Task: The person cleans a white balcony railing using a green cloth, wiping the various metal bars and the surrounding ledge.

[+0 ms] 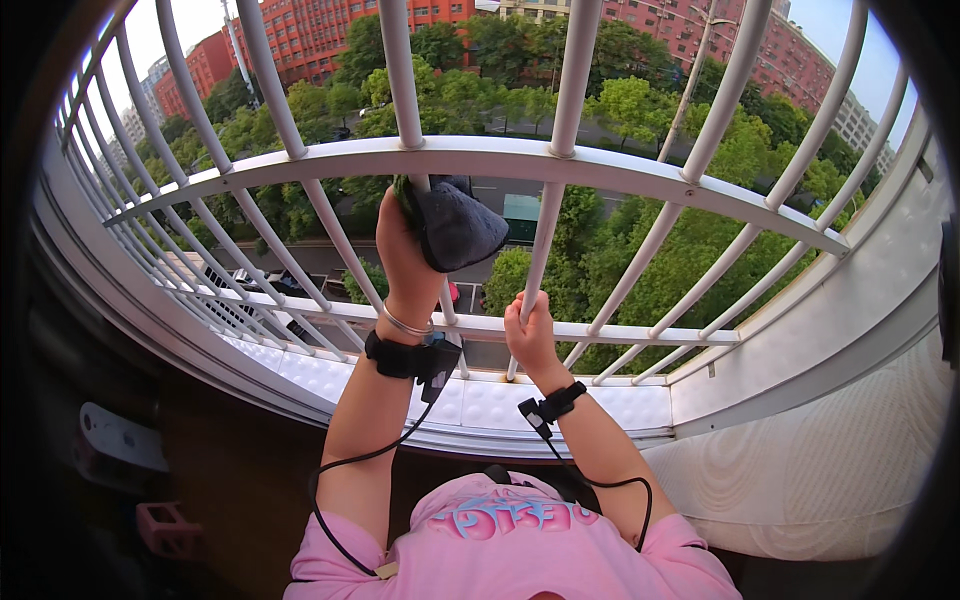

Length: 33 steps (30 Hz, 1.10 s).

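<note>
A dark grey cloth [461, 225] is in my left hand [405, 244], wrapped partly around a white vertical bar just under the upper rail [487, 159] of a metal window guard. The fingertips of that hand are hidden behind the bar and cloth. To its right and lower, my right hand [531, 330] is closed around the neighbouring vertical bar [545, 240], a little above the lower rail [495, 325]. Each wrist wears a black strap with a small cabled device, and a metal bangle circles the left one.
A white window sill [622, 401] and frame border the guard. Patterned pale fabric [810, 465] lies at the right. A pink plastic stool [169, 529] and a white object [124, 439] stand lower left. Outside, far below, are trees, a road and parked cars.
</note>
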{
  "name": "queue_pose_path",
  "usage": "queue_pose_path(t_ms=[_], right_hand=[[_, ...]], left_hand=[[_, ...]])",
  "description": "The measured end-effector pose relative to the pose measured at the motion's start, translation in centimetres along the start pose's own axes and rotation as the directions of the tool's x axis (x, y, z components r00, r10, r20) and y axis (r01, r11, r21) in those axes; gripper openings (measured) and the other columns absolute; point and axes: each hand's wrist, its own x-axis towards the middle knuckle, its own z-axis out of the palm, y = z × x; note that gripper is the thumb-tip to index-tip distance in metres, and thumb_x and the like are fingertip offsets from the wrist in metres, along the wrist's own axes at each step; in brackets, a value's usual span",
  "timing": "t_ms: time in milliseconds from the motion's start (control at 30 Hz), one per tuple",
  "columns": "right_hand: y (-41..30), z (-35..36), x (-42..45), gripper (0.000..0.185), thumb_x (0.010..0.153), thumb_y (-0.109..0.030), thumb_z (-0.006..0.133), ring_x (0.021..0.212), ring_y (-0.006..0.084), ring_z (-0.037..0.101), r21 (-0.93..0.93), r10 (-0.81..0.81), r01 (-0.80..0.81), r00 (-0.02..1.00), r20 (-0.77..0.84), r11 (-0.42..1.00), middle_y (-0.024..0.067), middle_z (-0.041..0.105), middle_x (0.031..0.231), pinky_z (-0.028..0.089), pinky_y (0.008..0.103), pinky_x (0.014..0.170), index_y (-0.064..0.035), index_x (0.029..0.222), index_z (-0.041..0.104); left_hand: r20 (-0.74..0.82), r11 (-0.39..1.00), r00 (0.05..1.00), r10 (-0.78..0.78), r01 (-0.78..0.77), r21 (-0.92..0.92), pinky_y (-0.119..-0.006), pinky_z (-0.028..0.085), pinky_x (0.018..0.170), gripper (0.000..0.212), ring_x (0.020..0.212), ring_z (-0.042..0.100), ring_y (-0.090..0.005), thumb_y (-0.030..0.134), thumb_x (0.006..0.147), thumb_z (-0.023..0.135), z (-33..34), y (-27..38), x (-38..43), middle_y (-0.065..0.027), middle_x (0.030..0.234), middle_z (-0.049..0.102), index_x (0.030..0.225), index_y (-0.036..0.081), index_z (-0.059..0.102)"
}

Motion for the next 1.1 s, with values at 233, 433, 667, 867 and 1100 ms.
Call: queue_pose_path(t_ms=[233,433,667,867,1100], right_hand=[[-0.6,0.3,-0.1,0.020,0.093,-0.009,0.057,0.064,0.0196,0.056,0.036,0.017,-0.017,1.000,0.007,0.999,0.0104,0.054,0.077,0.046,0.0326,0.058,-0.0026,0.108,0.045],[-0.1,0.1,0.0,0.024,0.092,-0.009,0.058,0.068,0.0274,0.062,-0.027,0.052,-0.051,0.999,0.014,0.998,0.0146,0.058,0.081,0.049,0.0362,0.060,-0.0025,0.111,0.044],[-0.1,0.5,-0.2,0.018,0.092,-0.007,0.058,0.066,0.0120,0.053,-0.009,0.045,-0.045,0.999,-0.006,0.999,0.0043,0.053,0.078,0.046,0.0284,0.060,-0.0034,0.105,0.045],[0.3,0.3,-0.2,0.020,0.092,-0.008,0.058,0.062,0.0142,0.054,0.028,0.023,-0.023,1.000,0.000,0.999,0.0057,0.053,0.075,0.046,0.0302,0.057,-0.0032,0.107,0.045],[-0.4,0.0,0.1,0.020,0.092,-0.006,0.057,0.061,0.0168,0.054,0.019,-0.018,0.018,1.000,-0.008,1.000,0.0071,0.053,0.075,0.046,0.0315,0.056,-0.0026,0.107,0.045]], left_hand=[[-0.039,0.999,0.999,0.002,0.000,0.044,-0.034,0.053,0.086,0.033,0.094,0.063,-0.0183,0.035,0.105,0.039,-1.3,-2.4,-0.2,-0.0049,0.104,0.061,0.120,0.008,0.050],[-0.015,0.941,0.998,-0.054,0.056,0.334,-0.032,0.052,0.085,0.039,0.094,0.059,-0.0155,-0.001,0.086,0.068,-1.5,-4.5,-8.1,-0.0045,0.101,0.058,0.114,0.006,0.042],[-0.005,0.368,0.980,-0.200,0.080,0.926,-0.046,0.049,0.083,0.039,0.098,0.058,-0.0431,-0.001,0.085,0.058,-6.7,-7.5,-15.2,-0.0232,0.109,0.059,0.120,-0.002,0.042],[0.333,-0.145,0.920,-0.208,-0.366,0.919,-0.053,0.037,0.102,0.057,0.123,0.046,-0.0420,0.008,0.082,0.063,-9.3,-4.3,-16.8,-0.0216,0.129,0.051,0.134,0.000,0.043],[0.126,-0.258,0.978,-0.165,-0.166,0.952,-0.054,0.021,0.115,0.059,0.140,0.032,-0.0414,0.015,0.081,0.064,-9.0,-4.2,-18.0,-0.0264,0.149,0.034,0.136,0.001,0.046]])
